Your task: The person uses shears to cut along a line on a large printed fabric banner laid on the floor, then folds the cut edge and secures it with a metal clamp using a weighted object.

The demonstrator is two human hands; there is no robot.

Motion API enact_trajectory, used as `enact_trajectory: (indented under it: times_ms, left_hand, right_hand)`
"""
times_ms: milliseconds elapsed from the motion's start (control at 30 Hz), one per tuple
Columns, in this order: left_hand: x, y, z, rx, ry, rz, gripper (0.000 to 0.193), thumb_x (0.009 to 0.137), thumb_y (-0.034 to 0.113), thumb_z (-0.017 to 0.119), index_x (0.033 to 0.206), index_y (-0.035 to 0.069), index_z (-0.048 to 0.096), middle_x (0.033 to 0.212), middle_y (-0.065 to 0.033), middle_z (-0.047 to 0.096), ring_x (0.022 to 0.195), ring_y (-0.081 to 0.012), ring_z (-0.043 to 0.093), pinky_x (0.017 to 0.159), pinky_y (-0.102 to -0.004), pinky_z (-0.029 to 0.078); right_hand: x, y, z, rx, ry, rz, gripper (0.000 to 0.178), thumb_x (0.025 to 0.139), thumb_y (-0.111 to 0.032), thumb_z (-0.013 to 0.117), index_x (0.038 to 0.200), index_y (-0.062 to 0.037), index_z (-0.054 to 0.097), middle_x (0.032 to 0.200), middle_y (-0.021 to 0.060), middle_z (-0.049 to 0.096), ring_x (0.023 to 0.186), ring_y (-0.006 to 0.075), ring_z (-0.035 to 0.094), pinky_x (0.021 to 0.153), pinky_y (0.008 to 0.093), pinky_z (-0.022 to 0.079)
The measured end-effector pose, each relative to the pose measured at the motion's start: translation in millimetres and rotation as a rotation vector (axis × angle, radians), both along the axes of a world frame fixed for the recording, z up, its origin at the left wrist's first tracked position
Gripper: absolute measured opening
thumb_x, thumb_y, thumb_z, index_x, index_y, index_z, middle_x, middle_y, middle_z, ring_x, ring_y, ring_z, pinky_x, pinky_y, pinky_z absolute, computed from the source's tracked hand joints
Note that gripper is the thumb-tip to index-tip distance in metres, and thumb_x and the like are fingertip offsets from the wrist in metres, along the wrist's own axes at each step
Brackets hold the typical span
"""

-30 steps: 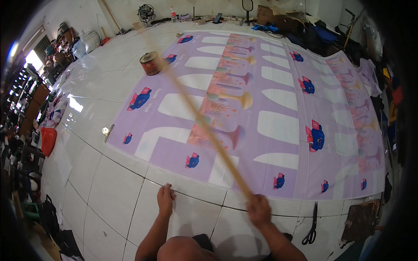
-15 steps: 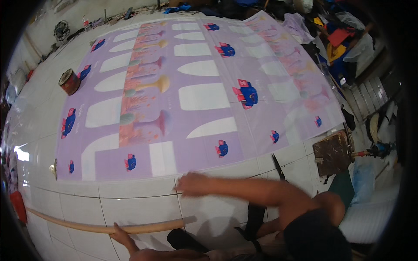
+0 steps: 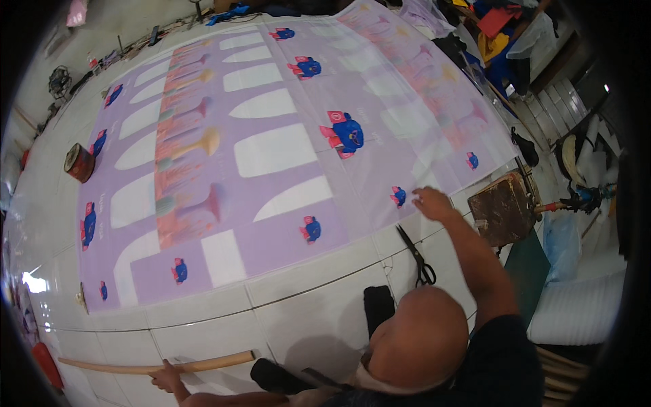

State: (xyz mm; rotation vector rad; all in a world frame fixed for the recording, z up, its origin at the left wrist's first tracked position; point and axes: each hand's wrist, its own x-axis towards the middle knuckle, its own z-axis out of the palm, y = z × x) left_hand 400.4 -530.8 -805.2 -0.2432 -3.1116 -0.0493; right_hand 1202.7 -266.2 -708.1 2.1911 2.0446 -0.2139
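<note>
My left hand (image 3: 165,377) is closed around a long, slim wooden stick (image 3: 213,363) low over the tiles at the lower left. My right arm stretches forward, and my right hand (image 3: 432,203) is at the near edge of a large lilac printed sheet (image 3: 352,183), beside a small blue-and-pink figure. Its fingers look bent together on the sheet's edge; the fingertips are small and partly hidden. Black-handled scissors (image 3: 417,258) lie on the tiles just below that hand, blades toward the sheet. Part of the sheet looks doubled over, its print showing faintly through.
A rusty can (image 3: 79,163) stands on the sheet's left side. At right lie a worn brown board (image 3: 503,209), a dark green panel (image 3: 525,268) and a white foam roll (image 3: 580,308). Bags and cloth (image 3: 502,34) crowd the far right. My bent knee (image 3: 427,339) is in front.
My right hand has moved right and forward, from the tiles before the sheet to its near edge. The left hand still holds the stick, now slightly farther left. The view has shifted.
</note>
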Motion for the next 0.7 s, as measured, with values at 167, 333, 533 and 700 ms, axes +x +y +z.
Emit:
enact_trajectory:
  times_ms: [167, 333, 533, 700]
  left_hand:
    - [-18.4, 60.5, 43.5, -0.068, -0.215, -0.87, 0.063, 0.079, 0.026, 0.077, 0.131, -0.001, 0.052, 0.125, -0.0277, 0.051, 0.122, -0.0457, 0.047, 0.106, -0.0524, 0.038]
    - [81.0, 180.7, 119.2, -0.174, -0.37, -1.535, 0.055, 0.079, 0.027, 0.077, 0.123, 0.001, 0.058, 0.118, -0.0214, 0.058, 0.112, -0.0396, 0.056, 0.096, -0.0475, 0.046]
    - [201.4, 237.1, 42.3, 0.038, -0.409, -1.284, 0.062, 0.089, 0.041, 0.07, 0.136, 0.004, 0.054, 0.142, -0.0293, 0.046, 0.134, -0.0432, 0.042, 0.111, -0.0485, 0.037]
    - [267.3, 220.0, -13.3, 0.081, -0.269, -0.96, 0.07, 0.091, 0.044, 0.067, 0.145, 0.005, 0.045, 0.15, -0.0312, 0.034, 0.139, -0.0459, 0.034, 0.114, -0.0493, 0.032]
  right_hand:
    - [0.3, -33.5, -87.7, 0.204, 0.144, 0.011, 0.03, 0.091, -0.024, 0.065, 0.118, -0.0108, 0.064, 0.11, 0.0132, 0.062, 0.106, 0.0332, 0.061, 0.089, 0.048, 0.049]
    - [-1.6, -17.7, -102.7, 0.409, 0.185, -0.021, 0.041, 0.092, -0.022, 0.064, 0.131, -0.0079, 0.059, 0.132, 0.0222, 0.054, 0.121, 0.0405, 0.052, 0.1, 0.0482, 0.043]
    - [1.4, -14.2, -134.2, 0.309, 0.148, -0.072, 0.048, 0.094, -0.031, 0.061, 0.136, -0.0085, 0.055, 0.143, 0.0227, 0.046, 0.135, 0.0435, 0.041, 0.109, 0.06, 0.031]
    - [-0.3, -22.7, -135.6, 0.346, 0.162, -0.08, 0.048, 0.094, -0.031, 0.06, 0.137, -0.0105, 0.055, 0.145, 0.0202, 0.045, 0.136, 0.0427, 0.04, 0.11, 0.0605, 0.03]
